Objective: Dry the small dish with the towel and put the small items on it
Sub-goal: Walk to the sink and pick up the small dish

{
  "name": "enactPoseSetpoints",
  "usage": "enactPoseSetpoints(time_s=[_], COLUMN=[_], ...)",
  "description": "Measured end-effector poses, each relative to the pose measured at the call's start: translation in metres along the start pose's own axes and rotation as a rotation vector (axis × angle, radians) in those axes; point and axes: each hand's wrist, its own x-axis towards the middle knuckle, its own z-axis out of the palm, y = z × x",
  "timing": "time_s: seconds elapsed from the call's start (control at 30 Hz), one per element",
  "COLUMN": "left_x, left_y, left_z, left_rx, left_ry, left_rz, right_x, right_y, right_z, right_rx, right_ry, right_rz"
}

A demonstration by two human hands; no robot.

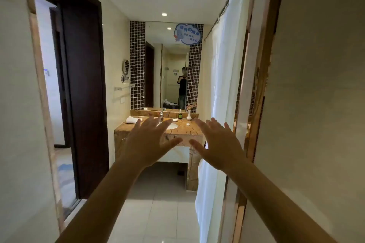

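I stand in a bathroom doorway, well short of a brown marble vanity (185, 130). My left hand (151, 140) and my right hand (217, 144) are stretched out in front of me, palms down, fingers spread, holding nothing. A folded white towel (132, 119) lies on the counter's far left corner. A small white item (187, 124) sits on the counter to the right of the white sink (172, 126). My left hand covers part of the sink and counter. I cannot make out a small dish from here.
A faucet (161, 113), a dark bottle (180, 115) and a white vase with flowers (189, 114) stand at the counter's back under a wall mirror (167, 65). A white shower curtain (223, 85) hangs on the right. A dark open door (83, 94) is on the left. Pale floor tiles (158, 213) lead to the vanity.
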Motion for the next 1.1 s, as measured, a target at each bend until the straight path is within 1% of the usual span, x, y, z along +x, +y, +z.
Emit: enactPoseSetpoints(time_s=[0.1, 0.33, 0.6, 0.77, 1.1], left_x=[0.013, 0.042, 0.08, 0.104, 0.137], left_y=[-0.001, -0.021, -0.073, -0.1, -0.14], left_z=[0.008, 0.032, 0.035, 0.043, 0.073], left_rx=[0.03, 0.049, 0.064, 0.068, 0.055], left_ry=[0.044, 0.053, 0.057, 0.046, 0.055], left_rz=[0.016, -0.002, -0.023, 0.0, -0.005], right_x=[0.011, 0.044, 0.1, 0.128, 0.176], right_y=[0.01, 0.017, -0.004, -0.012, -0.022], right_z=[0.004, 0.029, 0.059, 0.072, 0.1], right_rx=[-0.017, -0.013, -0.003, -0.023, -0.015], right_ry=[0.022, 0.008, 0.012, 0.038, 0.008], right_rz=[-0.006, -0.036, -0.039, -0.018, -0.032])
